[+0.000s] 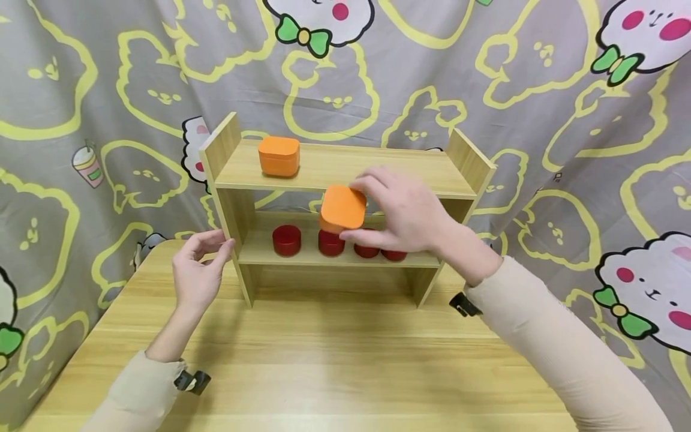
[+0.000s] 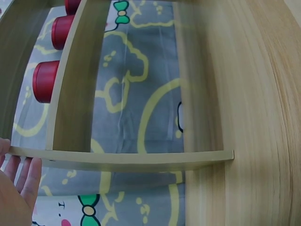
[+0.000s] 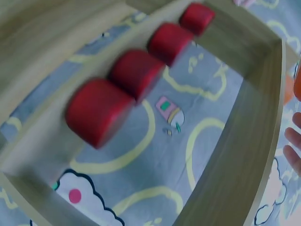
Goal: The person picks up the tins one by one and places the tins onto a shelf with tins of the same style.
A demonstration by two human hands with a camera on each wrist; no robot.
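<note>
My right hand point(image 1: 407, 210) grips an orange rounded-square box point(image 1: 343, 208) between thumb and fingers, in front of the upper board of a small wooden shelf point(image 1: 345, 165). In the right wrist view only some fingers point(image 3: 292, 136) and a sliver of the orange box show at the right edge. A second orange box point(image 1: 279, 157) stands on the left part of the upper board. My left hand point(image 1: 198, 270) is at the shelf's left side panel point(image 2: 141, 160), fingertips touching its edge. Several red round containers point(image 1: 287, 240) stand in a row on the lower board, partly hidden by the right hand.
The shelf stands at the back of a wooden table point(image 1: 324, 360). Behind and around hangs a grey curtain point(image 1: 421, 78) with yellow cartoon outlines. Raised side panels point(image 1: 469, 161) bound the upper board at both ends. A black band point(image 1: 192, 381) is on each wrist.
</note>
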